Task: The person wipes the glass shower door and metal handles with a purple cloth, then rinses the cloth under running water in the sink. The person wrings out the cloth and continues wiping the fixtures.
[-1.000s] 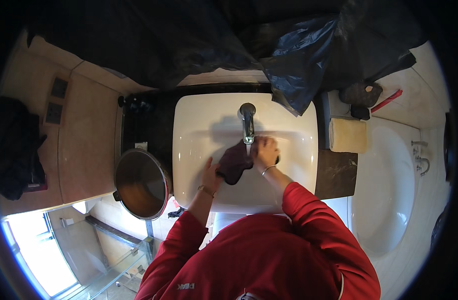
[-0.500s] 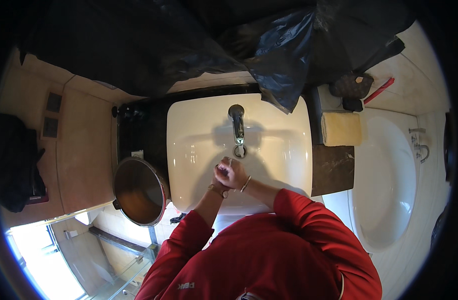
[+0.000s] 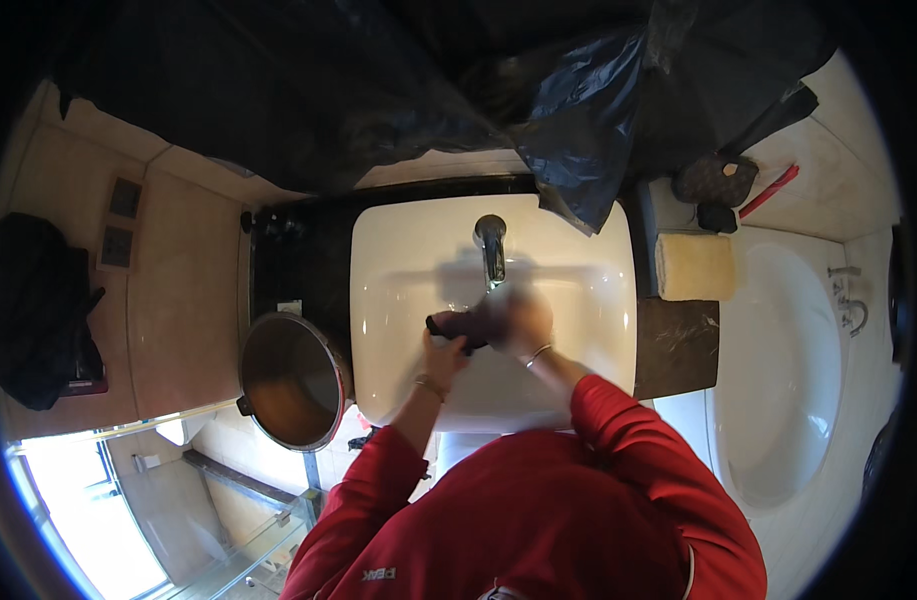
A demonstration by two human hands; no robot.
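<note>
A dark purple piece of cloth (image 3: 470, 326) is stretched between my hands over the white washbasin (image 3: 398, 280); its exact kind does not show. My left hand (image 3: 443, 357) grips its left end, fingers closed on the fabric. At the cloth's right end, just under the tap, is my right hand (image 3: 531, 325), blurred by motion but closed around the fabric. The chrome tap (image 3: 491, 240) stands at the back of the basin, its spout pointing toward me. The drain is hidden behind the cloth and my right hand.
A large dark pot (image 3: 293, 380) stands left of the basin. To the right are a folded yellow towel (image 3: 695, 267), a patterned pouch (image 3: 715, 180) and a white bathtub (image 3: 778, 370). Black plastic sheeting (image 3: 578, 120) hangs over the basin's far edge.
My hands were clasped together low over the basin. Now they are apart with the dark cloth spread between them, and my right hand has moved right and up toward the tap.
</note>
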